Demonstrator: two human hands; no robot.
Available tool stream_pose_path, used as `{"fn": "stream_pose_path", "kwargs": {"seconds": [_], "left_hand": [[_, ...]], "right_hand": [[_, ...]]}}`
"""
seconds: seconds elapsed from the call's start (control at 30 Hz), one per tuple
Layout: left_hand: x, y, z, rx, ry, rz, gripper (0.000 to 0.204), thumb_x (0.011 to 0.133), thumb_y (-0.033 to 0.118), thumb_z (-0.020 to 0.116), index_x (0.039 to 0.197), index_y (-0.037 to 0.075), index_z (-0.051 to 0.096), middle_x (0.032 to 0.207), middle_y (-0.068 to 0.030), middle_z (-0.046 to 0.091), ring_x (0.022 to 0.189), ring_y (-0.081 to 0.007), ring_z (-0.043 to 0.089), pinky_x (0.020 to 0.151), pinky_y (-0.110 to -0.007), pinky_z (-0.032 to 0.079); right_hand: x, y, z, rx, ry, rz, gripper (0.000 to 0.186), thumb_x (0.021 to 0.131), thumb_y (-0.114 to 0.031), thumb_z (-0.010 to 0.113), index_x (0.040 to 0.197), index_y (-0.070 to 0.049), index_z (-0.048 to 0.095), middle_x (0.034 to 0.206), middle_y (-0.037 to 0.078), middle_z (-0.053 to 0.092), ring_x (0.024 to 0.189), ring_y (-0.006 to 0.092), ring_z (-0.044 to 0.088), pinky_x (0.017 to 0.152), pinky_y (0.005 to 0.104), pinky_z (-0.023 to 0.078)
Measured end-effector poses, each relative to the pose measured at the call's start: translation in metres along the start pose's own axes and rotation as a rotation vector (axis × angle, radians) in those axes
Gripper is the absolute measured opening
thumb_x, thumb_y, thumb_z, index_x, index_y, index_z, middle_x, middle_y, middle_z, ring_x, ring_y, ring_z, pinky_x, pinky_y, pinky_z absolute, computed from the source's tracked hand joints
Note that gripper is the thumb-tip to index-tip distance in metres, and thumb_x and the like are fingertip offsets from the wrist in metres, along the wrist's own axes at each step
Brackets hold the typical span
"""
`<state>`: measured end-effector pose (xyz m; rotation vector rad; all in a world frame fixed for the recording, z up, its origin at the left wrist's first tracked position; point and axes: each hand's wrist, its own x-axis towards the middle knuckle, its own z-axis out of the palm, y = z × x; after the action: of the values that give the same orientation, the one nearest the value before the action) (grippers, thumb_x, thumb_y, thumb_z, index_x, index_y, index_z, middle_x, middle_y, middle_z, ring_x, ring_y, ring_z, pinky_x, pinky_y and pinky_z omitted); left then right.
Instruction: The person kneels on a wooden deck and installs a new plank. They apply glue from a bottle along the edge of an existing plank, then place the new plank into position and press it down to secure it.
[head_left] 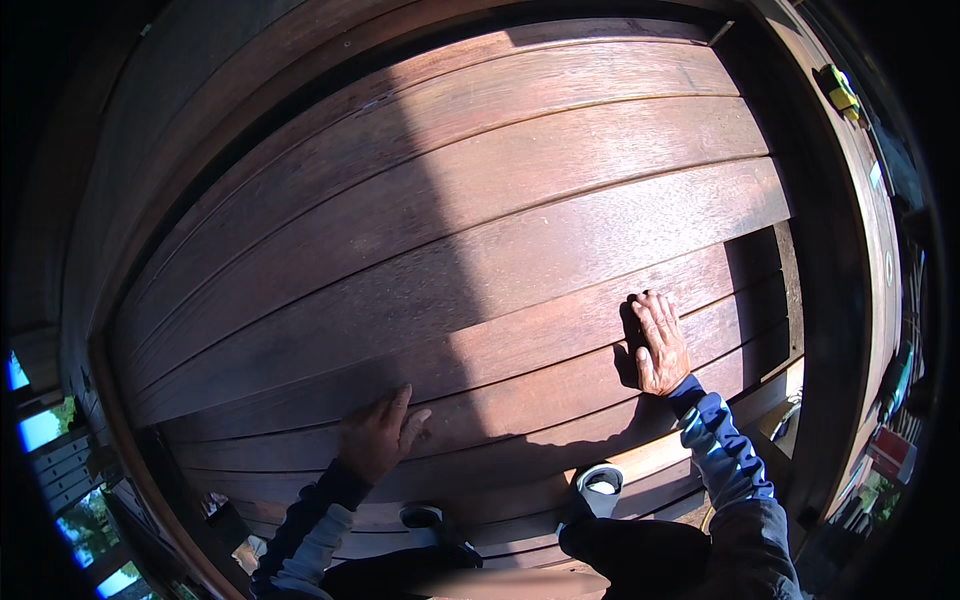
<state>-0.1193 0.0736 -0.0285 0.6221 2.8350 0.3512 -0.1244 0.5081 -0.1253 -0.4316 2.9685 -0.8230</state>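
While sunlight crosses the wooden boards [480, 230], both hands [378, 437] [660, 345] press seemingly flat, fingers empty.

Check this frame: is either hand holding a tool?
No. The left hand and the right hand both lie flat and bare on the wooden boards.

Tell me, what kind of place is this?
Probably a woodworking spot, partly outdoors. Both hands, left and right, press flat on a big panel of reddish wooden planks in a dark frame. Sunlight falls across the wood, and greenery and sky peek in at the left.
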Motion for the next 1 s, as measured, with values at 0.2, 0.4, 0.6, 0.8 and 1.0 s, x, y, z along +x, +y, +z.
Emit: {"fn": "stream_pose_path", "kwargs": {"seconds": [0.2, 0.4, 0.6, 0.8, 1.0], "left_hand": [[0.076, -0.080, -0.073, 0.102, 0.456, -0.026, 0.053, 0.086, 0.037, 0.067, 0.122, 0.000, 0.056, 0.125, -0.0205, 0.052, 0.115, -0.0344, 0.052, 0.091, -0.043, 0.047], [0.162, -0.136, -0.115, 0.140, 0.221, -0.146, 0.124, 0.059, 0.067, 0.076, 0.149, 0.005, 0.017, 0.148, -0.0207, 0.027, 0.142, -0.0351, 0.018, 0.116, -0.048, 0.022], [0.212, -0.163, -0.152, 0.158, -0.165, -0.274, 0.141, 0.047, 0.062, 0.084, 0.151, 0.008, 0.008, 0.157, -0.0171, 0.010, 0.146, -0.0314, 0.006, 0.118, -0.050, 0.014], [0.221, -0.168, -0.141, 0.100, -0.277, -0.326, 0.135, 0.053, 0.057, 0.085, 0.151, 0.004, 0.008, 0.158, -0.0148, 0.010, 0.147, -0.0287, 0.007, 0.117, -0.049, 0.019], [0.238, -0.148, -0.164, 0.152, -0.431, -0.407, 0.135, 0.055, 0.051, 0.085, 0.149, -0.004, 0.004, 0.156, -0.0223, 0.008, 0.145, -0.0356, 0.008, 0.117, -0.045, 0.019]], "right_hand": [[0.009, -0.016, 0.003, -0.007, -0.003, 0.052, 0.054, 0.093, -0.031, 0.043, 0.138, -0.002, 0.043, 0.143, 0.021, 0.040, 0.136, 0.0426, 0.031, 0.114, 0.0528, 0.018], [-0.135, -0.119, -0.048, 0.189, -0.243, 0.472, 0.044, 0.096, -0.029, 0.041, 0.130, -0.003, 0.051, 0.130, 0.022, 0.054, 0.127, 0.0371, 0.048, 0.106, 0.0501, 0.033], [-0.353, -0.233, -0.153, 0.462, -0.053, 1.492, 0.067, 0.094, -0.055, 0.047, 0.118, 0.007, 0.055, 0.089, 0.019, 0.068, 0.075, 0.0246, 0.068, 0.065, 0.0354, 0.055], [-0.270, -0.257, -0.235, 0.205, -0.151, 1.336, 0.038, 0.094, -0.031, 0.051, 0.104, 0.004, 0.062, 0.083, 0.015, 0.068, 0.071, 0.0191, 0.067, 0.064, 0.0314, 0.054], [0.086, -0.149, -0.175, -0.096, -0.180, 0.360, 0.035, 0.094, -0.017, 0.050, 0.123, 0.001, 0.052, 0.115, 0.022, 0.062, 0.108, 0.0383, 0.059, 0.094, 0.0424, 0.046]]}}
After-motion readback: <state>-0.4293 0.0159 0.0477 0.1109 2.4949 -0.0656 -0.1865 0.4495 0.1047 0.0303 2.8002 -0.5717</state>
